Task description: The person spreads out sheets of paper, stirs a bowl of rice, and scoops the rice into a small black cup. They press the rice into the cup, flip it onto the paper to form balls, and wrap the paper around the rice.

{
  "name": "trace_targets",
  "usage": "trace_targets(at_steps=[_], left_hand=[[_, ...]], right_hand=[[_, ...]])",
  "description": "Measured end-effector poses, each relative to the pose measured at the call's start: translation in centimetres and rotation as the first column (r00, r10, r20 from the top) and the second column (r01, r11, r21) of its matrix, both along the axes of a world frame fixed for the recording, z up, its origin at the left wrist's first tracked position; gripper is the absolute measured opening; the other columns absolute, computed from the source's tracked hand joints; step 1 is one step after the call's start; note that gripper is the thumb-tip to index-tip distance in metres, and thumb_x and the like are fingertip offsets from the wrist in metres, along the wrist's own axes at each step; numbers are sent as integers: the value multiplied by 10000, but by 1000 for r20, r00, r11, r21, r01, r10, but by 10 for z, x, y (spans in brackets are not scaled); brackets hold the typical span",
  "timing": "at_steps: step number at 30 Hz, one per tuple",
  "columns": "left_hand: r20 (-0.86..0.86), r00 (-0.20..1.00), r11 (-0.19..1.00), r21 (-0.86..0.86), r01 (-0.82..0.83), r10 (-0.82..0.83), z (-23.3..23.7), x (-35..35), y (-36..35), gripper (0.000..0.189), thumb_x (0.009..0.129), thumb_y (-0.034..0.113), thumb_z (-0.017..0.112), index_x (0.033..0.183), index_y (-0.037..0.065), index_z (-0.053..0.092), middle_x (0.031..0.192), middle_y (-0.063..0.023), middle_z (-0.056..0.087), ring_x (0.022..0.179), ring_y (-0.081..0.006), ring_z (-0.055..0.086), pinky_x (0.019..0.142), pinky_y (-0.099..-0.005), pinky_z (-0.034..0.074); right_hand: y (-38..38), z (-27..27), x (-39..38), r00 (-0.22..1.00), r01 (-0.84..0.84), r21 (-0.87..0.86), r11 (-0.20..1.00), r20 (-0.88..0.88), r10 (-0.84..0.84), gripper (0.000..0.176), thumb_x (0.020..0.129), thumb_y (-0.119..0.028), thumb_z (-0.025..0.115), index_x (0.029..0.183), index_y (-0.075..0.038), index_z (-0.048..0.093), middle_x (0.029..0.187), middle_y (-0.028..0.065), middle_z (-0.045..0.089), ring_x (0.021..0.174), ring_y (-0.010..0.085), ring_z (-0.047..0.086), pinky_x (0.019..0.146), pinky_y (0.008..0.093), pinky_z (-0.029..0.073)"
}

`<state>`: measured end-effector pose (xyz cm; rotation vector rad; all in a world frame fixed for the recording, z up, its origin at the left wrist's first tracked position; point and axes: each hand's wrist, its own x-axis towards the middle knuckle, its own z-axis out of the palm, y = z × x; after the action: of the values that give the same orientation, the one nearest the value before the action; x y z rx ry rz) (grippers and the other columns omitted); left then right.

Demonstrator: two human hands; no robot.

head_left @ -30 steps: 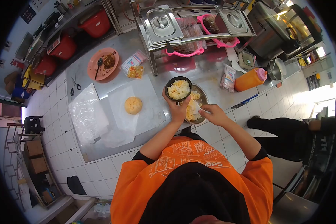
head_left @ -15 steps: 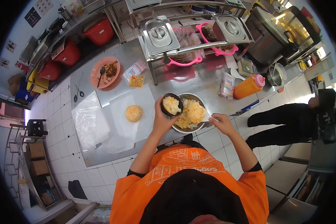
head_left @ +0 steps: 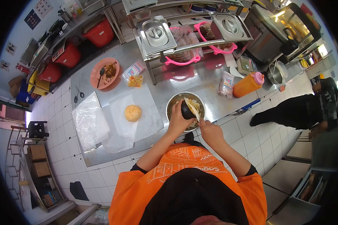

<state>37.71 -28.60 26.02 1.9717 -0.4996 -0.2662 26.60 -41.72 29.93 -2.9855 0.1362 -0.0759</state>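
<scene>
A small black bowl (head_left: 186, 113) is tipped on its side over a round steel bowl (head_left: 172, 101), its mouth turned to the right with pale yellow rice (head_left: 192, 104) showing at the opening. The left hand (head_left: 179, 119) is curled round the black bowl's outside from the left – partly open, only as wide as the bowl makes it. The right hand (head_left: 210, 131) is closed, pinching the handle of a white paddle (head_left: 198, 117) whose blade lies along the bowl's mouth; whether it presses on the rice there cannot be told. More loose rice lies in the steel bowl, which sits at the near edge of the metal surface (head_left: 159, 90).

To the left, a rounded mound of rice (head_left: 133, 113) rests on a white sheet (head_left: 118, 107), with clear plastic (head_left: 87, 120) beside it and scissors (head_left: 77, 94) farther left. Beyond these stands a pink dish (head_left: 95, 79) holding brown food and a dark spoon (head_left: 101, 78) – just right of it, a packet (head_left: 136, 81) of yellow-orange pieces. On the right, an orange bottle (head_left: 247, 86) leans near plastic-wrapped packets (head_left: 226, 85).
</scene>
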Motion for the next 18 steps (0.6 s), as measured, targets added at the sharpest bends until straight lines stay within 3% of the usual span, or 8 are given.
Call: trace_targets(at_steps=[5, 7, 8, 10, 11, 13, 14, 18], left_hand=[[-28, 1000, 1000, 23, -13, 14, 1, 4, 4, 959, 582, 163, 834, 1373, 40, 305, 1259, -188, 396, 1176, -359, 456, 1004, -383, 401], [-44, 999, 983, -181, -17, 10, -9, 6, 7, 947, 575, 118, 837, 1357, 46, 307, 1278, -168, 389, 1214, -316, 428, 1033, -374, 371], [-43, 999, 983, -182, -20, 12, -15, 8, 9, 947, 575, 118, 837, 1357, 46, 307, 1278, -168, 389, 1214, -316, 428, 1033, -374, 371], [-128, 988, 901, -434, 18, -81, -22, 11, 14, 990, 569, -23, 817, 1358, 74, 225, 1313, -142, 358, 1257, -251, 386, 1062, -370, 359], [-129, 989, 900, -435, 12, -76, -22, 11, 15, 990, 569, -23, 817, 1358, 74, 225, 1313, -142, 358, 1257, -251, 386, 1062, -370, 359], [-152, 979, 850, -526, 37, -137, -18, 9, 18, 1012, 581, -69, 789, 1365, 94, 170, 1346, -141, 317, 1274, -243, 363, 1078, -367, 339], [-152, 979, 849, -527, 35, -135, -20, 9, 17, 1012, 581, -69, 789, 1365, 94, 170, 1346, -141, 317, 1274, -243, 363, 1078, -367, 339], [-55, 986, 876, -469, 115, -159, -21, 11, 18, 1012, 586, -69, 783, 1370, 102, 165, 1353, -140, 303, 1288, -245, 342, 1085, -367, 317]], right_hand=[[-3, 12, 2, 997, -80, -49, 996, -4, 80, 184, 914, -216, 508, 983, -49, 541, 693, 94, 601, 514, 249, 620, 429, 351, 479], [-15, 23, 3, 997, -64, -21, 998, 47, 65, 167, 916, -214, 501, 973, -64, 547, 701, 85, 612, 527, 249, 615, 470, 385, 485], [-22, 32, 5, 997, -67, -22, 998, 48, 68, 167, 916, -214, 501, 973, -64, 547, 701, 85, 612, 527, 249, 615, 470, 385, 485], [-36, 49, 11, 983, -53, 10, 999, 179, 51, 181, 926, -226, 482, 993, -71, 547, 704, 108, 613, 578, 303, 611, 537, 433, 474], [-41, 49, 11, 983, -59, 9, 998, 177, 56, 181, 926, -226, 482, 993, -71, 547, 704, 108, 613, 578, 303, 611, 537, 433, 474], [-46, 46, 12, 984, 134, 382, 914, 60, -169, 219, 933, -246, 463, 1034, -66, 535, 739, 159, 616, 680, 375, 605, 613, 474, 448], [-45, 45, 17, 979, 201, 516, 833, -82, -185, 266, 960, -283, 412, 1059, -56, 509, 765, 216, 612, 746, 425, 592, 634, 479, 439], [-24, 37, 27, 956, 244, 579, 778, -277, -94, 356, 995, -370, 322, 1090, -68, 483, 747, 259, 605, 785, 471, 584, 684, 516, 444]])
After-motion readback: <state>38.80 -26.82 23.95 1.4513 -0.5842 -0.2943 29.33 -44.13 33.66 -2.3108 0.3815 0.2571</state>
